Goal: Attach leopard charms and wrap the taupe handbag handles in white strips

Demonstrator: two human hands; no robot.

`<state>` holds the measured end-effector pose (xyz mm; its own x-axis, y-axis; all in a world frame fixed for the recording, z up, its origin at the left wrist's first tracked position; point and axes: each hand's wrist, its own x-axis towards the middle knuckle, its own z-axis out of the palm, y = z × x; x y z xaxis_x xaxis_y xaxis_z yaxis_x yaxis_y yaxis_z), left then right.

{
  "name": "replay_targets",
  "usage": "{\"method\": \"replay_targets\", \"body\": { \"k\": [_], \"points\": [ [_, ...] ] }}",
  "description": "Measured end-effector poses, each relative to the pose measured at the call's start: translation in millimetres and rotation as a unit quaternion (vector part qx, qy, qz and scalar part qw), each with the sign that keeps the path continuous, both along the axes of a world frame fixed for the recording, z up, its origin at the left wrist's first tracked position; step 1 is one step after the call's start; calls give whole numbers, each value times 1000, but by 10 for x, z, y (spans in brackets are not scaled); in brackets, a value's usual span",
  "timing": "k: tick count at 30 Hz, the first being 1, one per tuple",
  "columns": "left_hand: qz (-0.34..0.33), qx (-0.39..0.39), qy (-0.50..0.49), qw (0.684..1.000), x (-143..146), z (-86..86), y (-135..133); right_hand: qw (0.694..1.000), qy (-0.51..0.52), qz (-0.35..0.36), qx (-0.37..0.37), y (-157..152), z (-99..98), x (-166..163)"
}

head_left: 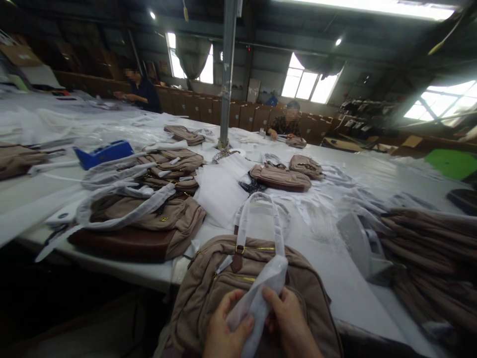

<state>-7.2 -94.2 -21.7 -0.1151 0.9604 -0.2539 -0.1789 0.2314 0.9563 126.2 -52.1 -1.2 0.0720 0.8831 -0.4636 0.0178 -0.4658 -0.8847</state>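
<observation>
As L hand [228, 325] and R hand [286, 314] grip 1 pc. white wrap [274, 272] betw. thumbs & fingers, 1 brown bag [233, 279] sits just behind, nr. table [346, 294] edge. Step: folding wrap, prob.; next move calls for steady pinch, approx. even tension.

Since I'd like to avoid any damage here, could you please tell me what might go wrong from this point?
The thin white sheet, held by the left hand and right hand, might tear if pulled hard. It lies close to the lower gold zip, where it could catch. The front brown bag seems to reach past the near edge of the table, so a tug might make it slide off.
</observation>
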Motion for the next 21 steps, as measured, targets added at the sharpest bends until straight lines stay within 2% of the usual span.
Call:
{"method": "replay_targets", "body": {
  "k": [5, 10, 16, 21],
  "points": [
    [-32, 32, 67, 997, -4, 61, -30, 999, -28, 10, -19, 29, 83, -17],
    [-72, 68, 108, 989, 20, 25, -74, 999, -36, -15, 17, 5, 59, -25],
    [-153, 191, 173, 954, -10, 11, -145, 999, 36, -28, 19, 2, -29, 27],
    [-182, 192, 216, 940, -24, -6, -210, 991, 130, 6, -26, -1, -10, 85]
  ]
}}
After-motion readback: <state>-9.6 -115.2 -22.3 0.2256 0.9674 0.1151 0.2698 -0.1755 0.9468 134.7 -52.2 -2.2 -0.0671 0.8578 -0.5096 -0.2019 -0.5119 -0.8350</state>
